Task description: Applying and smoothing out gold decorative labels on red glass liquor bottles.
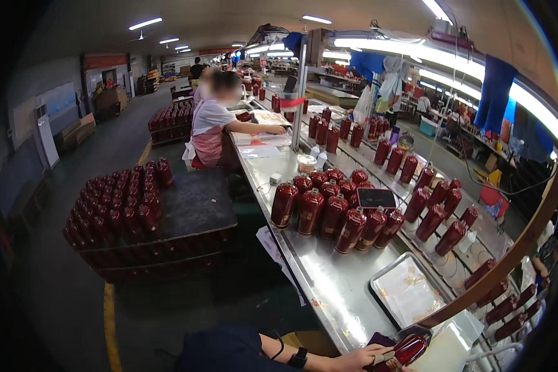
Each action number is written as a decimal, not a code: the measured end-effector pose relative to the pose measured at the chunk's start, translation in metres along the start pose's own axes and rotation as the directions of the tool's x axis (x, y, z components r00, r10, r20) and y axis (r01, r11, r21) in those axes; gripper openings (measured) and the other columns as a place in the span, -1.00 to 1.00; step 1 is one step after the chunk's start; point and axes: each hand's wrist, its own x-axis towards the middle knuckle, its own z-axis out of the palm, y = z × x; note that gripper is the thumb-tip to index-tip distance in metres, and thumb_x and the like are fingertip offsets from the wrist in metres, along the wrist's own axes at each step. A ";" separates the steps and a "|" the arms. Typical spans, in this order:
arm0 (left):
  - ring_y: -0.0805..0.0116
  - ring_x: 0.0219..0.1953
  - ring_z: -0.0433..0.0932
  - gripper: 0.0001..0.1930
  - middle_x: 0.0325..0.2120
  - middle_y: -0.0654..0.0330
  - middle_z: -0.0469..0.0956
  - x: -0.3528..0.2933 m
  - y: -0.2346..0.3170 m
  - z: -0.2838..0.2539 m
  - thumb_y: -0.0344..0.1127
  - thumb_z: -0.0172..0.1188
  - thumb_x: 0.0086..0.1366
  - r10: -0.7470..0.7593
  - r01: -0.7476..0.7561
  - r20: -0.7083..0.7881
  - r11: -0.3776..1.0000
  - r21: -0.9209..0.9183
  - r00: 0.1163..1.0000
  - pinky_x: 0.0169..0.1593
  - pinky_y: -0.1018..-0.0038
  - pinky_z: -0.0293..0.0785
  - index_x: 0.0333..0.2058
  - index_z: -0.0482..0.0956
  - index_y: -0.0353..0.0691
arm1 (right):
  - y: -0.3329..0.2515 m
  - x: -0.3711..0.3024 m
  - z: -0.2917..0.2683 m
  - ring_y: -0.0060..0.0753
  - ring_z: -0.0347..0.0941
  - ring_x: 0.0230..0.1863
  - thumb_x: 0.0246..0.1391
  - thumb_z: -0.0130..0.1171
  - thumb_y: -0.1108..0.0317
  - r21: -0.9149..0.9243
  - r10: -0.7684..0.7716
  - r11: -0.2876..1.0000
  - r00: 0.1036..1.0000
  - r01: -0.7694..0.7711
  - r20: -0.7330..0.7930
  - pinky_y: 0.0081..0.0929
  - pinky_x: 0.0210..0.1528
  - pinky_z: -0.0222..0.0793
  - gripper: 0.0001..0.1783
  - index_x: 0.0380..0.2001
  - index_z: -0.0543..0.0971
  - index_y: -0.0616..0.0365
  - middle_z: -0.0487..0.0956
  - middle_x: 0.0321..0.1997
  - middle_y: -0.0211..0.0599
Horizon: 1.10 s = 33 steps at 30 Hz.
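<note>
At the bottom edge, my left hand (364, 358) is closed on a glossy dark red bottle (409, 349), which lies tilted at the bench edge. A pale wrap covers one of its fingers, and a black band (298, 358) circles the wrist. Beside the bottle is a dark purple cloth (381, 339). A sliver of skin under the bottle may belong to my right hand; its fingers are cut off by the frame. Just beyond lies a metal tray (385, 305), lined with white sheets bearing small gold-coloured pieces.
Several red bottles (335, 214) stand grouped on the metal bench (328, 273), a black flat device (376, 198) among them. More bottles (431, 220) line the conveyor at right. Bottles (115, 214) fill part of a dark stacked platform at left. A co-worker (214, 121) sits farther along.
</note>
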 end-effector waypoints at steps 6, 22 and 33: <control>-0.14 0.26 0.41 -0.24 0.16 -0.17 0.52 -0.003 -0.014 0.008 -0.33 0.45 0.04 0.107 -0.103 -0.028 0.987 0.125 0.994 0.32 0.12 0.38 0.24 0.45 -0.43 | -0.020 0.016 -0.004 -0.24 0.67 -0.21 0.08 0.37 0.45 -0.036 -0.084 0.995 0.993 0.088 0.079 -0.25 -0.04 0.41 -0.83 -0.22 0.78 0.07 0.77 -0.21 -0.27; -0.06 -0.07 0.55 -0.50 -0.19 -0.11 0.59 0.020 0.036 -0.002 -0.26 0.42 0.21 -0.054 0.014 -0.233 0.985 -0.172 0.971 0.03 0.17 0.44 0.09 0.52 -0.30 | -0.030 0.063 -0.002 -0.13 0.60 -0.14 0.19 0.31 0.39 -0.265 -0.018 0.960 0.962 0.092 0.272 -0.18 -0.03 0.49 -0.85 -0.16 0.71 -0.04 0.67 -0.25 -0.27; -0.18 0.29 0.38 -0.14 0.29 -0.16 0.37 -0.014 -0.026 0.005 -0.30 0.47 0.15 -0.117 0.116 -0.044 0.993 -0.025 0.992 0.40 0.15 0.26 0.38 0.28 -0.33 | -0.014 0.023 0.004 -0.09 0.50 -0.13 -0.07 0.35 0.48 -0.024 -0.010 1.000 0.955 0.018 0.296 -0.16 0.00 0.32 -0.69 -0.17 0.70 0.08 0.66 -0.22 -0.27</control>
